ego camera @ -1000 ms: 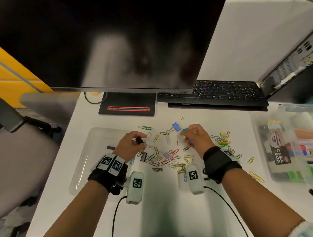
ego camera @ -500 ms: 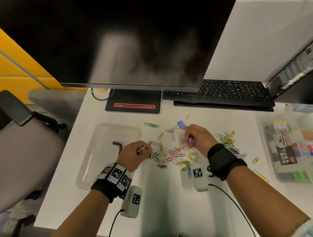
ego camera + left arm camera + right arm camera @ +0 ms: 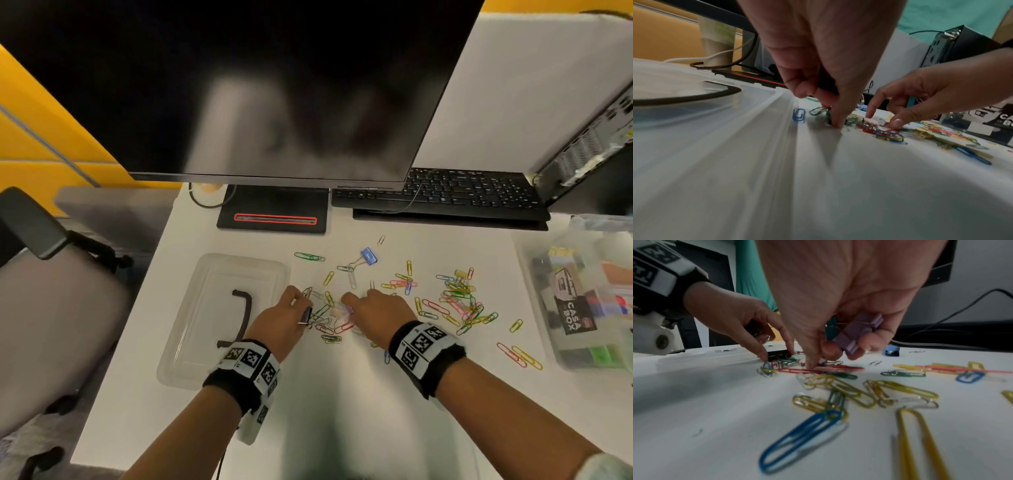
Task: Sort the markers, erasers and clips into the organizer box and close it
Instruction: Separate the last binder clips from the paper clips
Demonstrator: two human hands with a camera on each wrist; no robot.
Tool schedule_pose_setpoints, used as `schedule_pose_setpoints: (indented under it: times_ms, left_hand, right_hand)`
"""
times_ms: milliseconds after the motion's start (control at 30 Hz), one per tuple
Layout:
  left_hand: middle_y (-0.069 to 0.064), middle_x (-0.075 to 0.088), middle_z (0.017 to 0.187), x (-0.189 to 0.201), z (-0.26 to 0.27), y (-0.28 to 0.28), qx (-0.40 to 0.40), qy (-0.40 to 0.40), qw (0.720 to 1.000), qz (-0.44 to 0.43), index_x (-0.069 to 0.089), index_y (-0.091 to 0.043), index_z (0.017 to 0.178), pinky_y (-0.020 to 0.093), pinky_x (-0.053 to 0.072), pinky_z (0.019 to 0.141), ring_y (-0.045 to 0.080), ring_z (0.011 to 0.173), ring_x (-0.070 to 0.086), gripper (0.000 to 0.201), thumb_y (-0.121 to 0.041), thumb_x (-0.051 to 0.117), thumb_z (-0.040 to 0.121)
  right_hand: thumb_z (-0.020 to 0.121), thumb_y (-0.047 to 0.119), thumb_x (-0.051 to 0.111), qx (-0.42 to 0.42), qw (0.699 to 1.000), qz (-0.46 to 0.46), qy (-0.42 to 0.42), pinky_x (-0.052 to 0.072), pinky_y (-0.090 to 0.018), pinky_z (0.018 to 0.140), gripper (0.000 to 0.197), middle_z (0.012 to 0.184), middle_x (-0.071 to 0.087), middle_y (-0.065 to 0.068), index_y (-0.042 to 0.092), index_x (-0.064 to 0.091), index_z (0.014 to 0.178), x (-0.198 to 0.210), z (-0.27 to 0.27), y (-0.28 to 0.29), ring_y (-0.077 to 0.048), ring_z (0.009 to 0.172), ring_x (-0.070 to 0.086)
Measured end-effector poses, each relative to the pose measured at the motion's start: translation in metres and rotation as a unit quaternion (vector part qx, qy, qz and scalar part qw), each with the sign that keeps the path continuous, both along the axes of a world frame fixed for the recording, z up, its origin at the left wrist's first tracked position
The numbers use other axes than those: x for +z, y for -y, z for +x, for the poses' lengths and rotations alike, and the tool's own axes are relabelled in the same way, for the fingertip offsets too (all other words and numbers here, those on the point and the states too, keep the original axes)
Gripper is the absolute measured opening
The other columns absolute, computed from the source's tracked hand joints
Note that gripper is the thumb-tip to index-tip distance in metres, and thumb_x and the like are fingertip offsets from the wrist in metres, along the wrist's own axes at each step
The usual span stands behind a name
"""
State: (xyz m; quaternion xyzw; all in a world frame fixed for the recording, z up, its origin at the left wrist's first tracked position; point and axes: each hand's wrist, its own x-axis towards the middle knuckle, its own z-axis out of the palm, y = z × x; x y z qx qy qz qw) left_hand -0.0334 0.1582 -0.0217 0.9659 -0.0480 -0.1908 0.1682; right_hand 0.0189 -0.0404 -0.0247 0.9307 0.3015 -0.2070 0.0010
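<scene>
While the white table carries everything, your organizer box sits open at the far right of the paper-clip scatter, and the clear lid lies just left of it. Your left hand pinches a black binder clip at the scatter's left edge. Your right hand, just right of the left, curls its fingers round a purple binder clip while its forefinger presses down among the clips.

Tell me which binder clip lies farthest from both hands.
The blue binder clip, alone near the keyboard; the purple one sits in the right hand.
</scene>
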Motion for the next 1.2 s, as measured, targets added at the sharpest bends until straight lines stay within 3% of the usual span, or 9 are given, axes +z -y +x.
schedule_pose_setpoints:
  times_ms: [167, 267, 333, 433, 533, 600, 700, 833, 1200]
  left_hand:
    - [-0.003, 0.047, 0.124, -0.001, -0.004, 0.0, 0.047, 0.011, 0.995, -0.085, 0.049, -0.018, 0.119, 0.02, 0.041, 0.066, 0.019, 0.077, 0.06, 0.034, -0.013, 0.058, 0.087]
    - [-0.009, 0.058, 0.113, -0.004, -0.007, -0.002, 0.105, 0.018, 0.976, -0.189, 0.052, -0.024, 0.113, 0.007, 0.037, 0.06, 0.002, 0.059, 0.049, 0.035, -0.013, 0.064, 0.082]
    - [-0.009, 0.059, 0.109, -0.005, -0.011, 0.001, 0.144, 0.013, 0.953, -0.266, 0.051, -0.029, 0.113, 0.009, 0.041, 0.058, 0.003, 0.048, 0.045, 0.039, -0.012, 0.065, 0.081]
    - [-0.005, 0.055, 0.103, 0.0, -0.012, 0.012, 0.203, -0.059, 0.897, -0.387, 0.05, -0.03, 0.119, 0.017, 0.045, 0.055, 0.004, 0.049, 0.047, 0.042, -0.005, 0.058, 0.086]
    - [-0.002, 0.054, 0.077, 0.002, -0.007, 0.019, 0.253, -0.093, 0.87, -0.413, 0.057, -0.013, 0.101, 0.018, 0.041, 0.049, 0.005, 0.047, 0.047, 0.018, 0.0, 0.05, 0.09]
    - [0.003, 0.049, 0.061, 0.001, -0.004, 0.022, 0.287, -0.11, 0.857, -0.414, 0.051, -0.01, 0.082, 0.023, 0.038, 0.049, 0.012, 0.046, 0.044, 0.011, -0.002, 0.049, 0.09]
    - [0.004, 0.045, 0.053, -0.001, -0.001, 0.025, 0.321, -0.116, 0.849, -0.403, 0.04, -0.013, 0.068, 0.026, 0.035, 0.05, 0.017, 0.047, 0.041, 0.024, -0.002, 0.05, 0.087]
    - [-0.003, 0.043, 0.059, -0.002, 0.002, 0.031, 0.299, -0.068, 0.897, -0.319, 0.038, -0.018, 0.065, 0.027, 0.038, 0.056, 0.015, 0.056, 0.041, 0.029, -0.015, 0.062, 0.082]
    - [0.006, 0.054, 0.115, -0.01, 0.023, 0.056, 0.169, -0.051, 0.984, -0.024, 0.053, -0.012, 0.106, 0.036, 0.045, 0.091, 0.024, 0.105, 0.055, 0.038, -0.043, 0.059, 0.085]
  right_hand:
    - [0.096, 0.036, 0.042, -0.096, 0.99, 0.091, -0.059, 0.045, -0.033, 0.067, 0.019, 0.086, 0.051, -0.002, 0.02, 0.045, 0.105, -0.003, 0.003, 0.006, -0.023, 0.076, 0.053]
    - [0.091, 0.038, 0.056, -0.212, 0.928, 0.249, -0.18, 0.043, -0.025, 0.063, 0.018, 0.08, 0.057, 0.002, 0.021, 0.053, 0.091, -0.001, 0.004, 0.02, -0.014, 0.071, 0.053]
    - [0.092, 0.026, 0.056, -0.329, 0.813, 0.396, -0.271, 0.041, -0.022, 0.06, 0.015, 0.073, 0.056, 0.002, 0.018, 0.058, 0.08, 0.003, 0.004, 0.032, -0.013, 0.064, 0.052]
    - [0.082, 0.021, 0.05, -0.445, 0.554, 0.567, -0.417, 0.039, -0.027, 0.051, 0.016, 0.068, 0.052, -0.006, 0.01, 0.058, 0.075, 0.016, 0.001, 0.049, -0.019, 0.057, 0.048]
    - [0.083, 0.025, 0.044, -0.475, 0.468, 0.592, -0.452, 0.037, -0.024, 0.048, 0.022, 0.066, 0.052, -0.007, 0.007, 0.054, 0.073, 0.026, -0.001, 0.055, -0.019, 0.057, 0.046]
    - [0.094, 0.029, 0.042, -0.497, 0.53, 0.543, -0.422, 0.035, -0.023, 0.05, 0.035, 0.059, 0.048, -0.002, 0.011, 0.052, 0.066, 0.029, 0.002, 0.052, -0.015, 0.053, 0.042]
    - [0.097, 0.033, 0.045, -0.447, 0.736, 0.42, -0.287, 0.035, -0.021, 0.05, 0.037, 0.056, 0.047, 0.001, 0.014, 0.055, 0.067, 0.032, 0.021, 0.041, -0.011, 0.049, 0.039]
    - [0.1, 0.026, 0.034, -0.251, 0.952, 0.166, -0.058, 0.048, -0.032, 0.071, 0.025, 0.09, 0.064, -0.006, 0.02, 0.047, 0.12, 0.024, 0.063, 0.026, -0.023, 0.078, 0.059]
    - [0.097, 0.018, 0.037, -0.062, 0.996, -0.066, -0.026, 0.041, -0.034, 0.068, 0.042, 0.1, 0.063, -0.009, 0.014, 0.026, 0.137, 0.018, 0.083, 0.003, -0.027, 0.083, 0.058]
